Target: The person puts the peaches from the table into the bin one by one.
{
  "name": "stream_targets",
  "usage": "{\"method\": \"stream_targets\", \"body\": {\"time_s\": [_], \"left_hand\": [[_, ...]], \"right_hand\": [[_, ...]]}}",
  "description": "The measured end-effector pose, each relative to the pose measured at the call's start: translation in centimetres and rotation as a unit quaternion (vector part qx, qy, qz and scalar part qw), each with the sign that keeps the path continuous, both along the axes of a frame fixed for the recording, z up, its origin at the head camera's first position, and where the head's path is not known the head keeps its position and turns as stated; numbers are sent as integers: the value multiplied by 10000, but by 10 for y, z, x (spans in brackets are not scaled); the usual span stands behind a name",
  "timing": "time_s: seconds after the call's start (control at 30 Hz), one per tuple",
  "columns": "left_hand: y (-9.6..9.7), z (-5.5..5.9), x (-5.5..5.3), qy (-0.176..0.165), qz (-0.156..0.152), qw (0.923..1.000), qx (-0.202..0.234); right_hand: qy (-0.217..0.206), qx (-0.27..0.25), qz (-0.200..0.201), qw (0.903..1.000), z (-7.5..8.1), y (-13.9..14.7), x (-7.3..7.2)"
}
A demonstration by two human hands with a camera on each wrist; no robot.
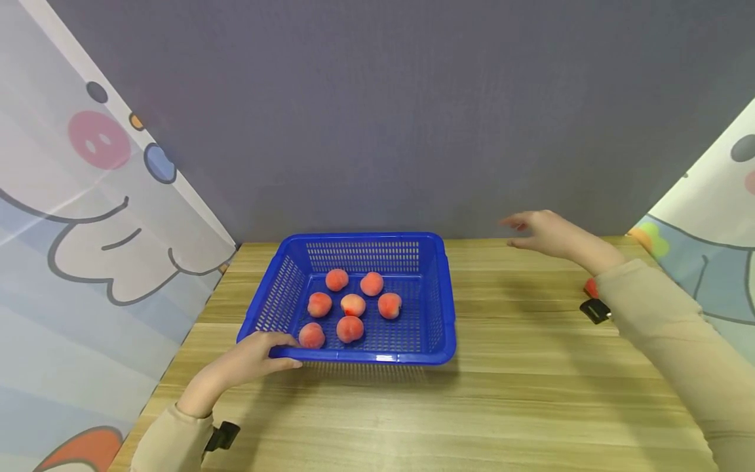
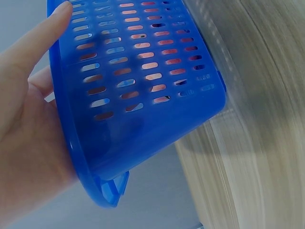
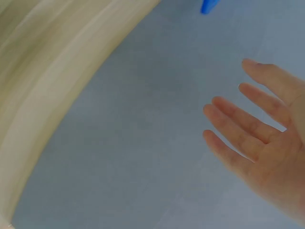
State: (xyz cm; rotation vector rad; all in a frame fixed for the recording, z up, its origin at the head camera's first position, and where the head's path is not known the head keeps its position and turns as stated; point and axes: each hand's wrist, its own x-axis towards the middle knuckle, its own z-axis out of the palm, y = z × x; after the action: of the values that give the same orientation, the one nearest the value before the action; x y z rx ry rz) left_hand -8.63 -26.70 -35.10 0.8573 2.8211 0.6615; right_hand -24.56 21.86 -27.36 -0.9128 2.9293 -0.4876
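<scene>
A blue plastic basket [image 1: 439,328] with slotted walls stands on the wooden table, and several red-orange peaches [image 1: 371,284] lie on its floor. At its near left corner my left hand [image 1: 253,359] grips the rim, thumb on the outer side and fingers over the inside, close to one peach [image 1: 311,335]. The left wrist view shows the thumb [image 2: 61,19] along the outer wall of the basket [image 2: 138,143]. My right hand [image 1: 542,233] is in the air to the right of the basket, holding nothing; its fingers [image 3: 238,129] are spread and slightly bent.
A grey wall [image 1: 377,131] rises behind the wooden table [image 1: 377,419]. Cartoon-printed sheets [image 1: 65,249] flank it on the left and right. A small red item [image 1: 591,287] shows beside the right sleeve, which partly hides it.
</scene>
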Motion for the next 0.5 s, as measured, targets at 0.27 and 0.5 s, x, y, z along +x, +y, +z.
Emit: {"method": "stream_targets", "body": {"time_s": [0.27, 0.5], "left_hand": [[0, 1, 0, -144, 11, 9999, -8], [1, 1, 0, -180, 27, 9998, -13]], "right_hand": [[-137, 174, -223, 9995, -18, 35, -1], [14, 194, -451, 9988, -35, 64, -5]]}}
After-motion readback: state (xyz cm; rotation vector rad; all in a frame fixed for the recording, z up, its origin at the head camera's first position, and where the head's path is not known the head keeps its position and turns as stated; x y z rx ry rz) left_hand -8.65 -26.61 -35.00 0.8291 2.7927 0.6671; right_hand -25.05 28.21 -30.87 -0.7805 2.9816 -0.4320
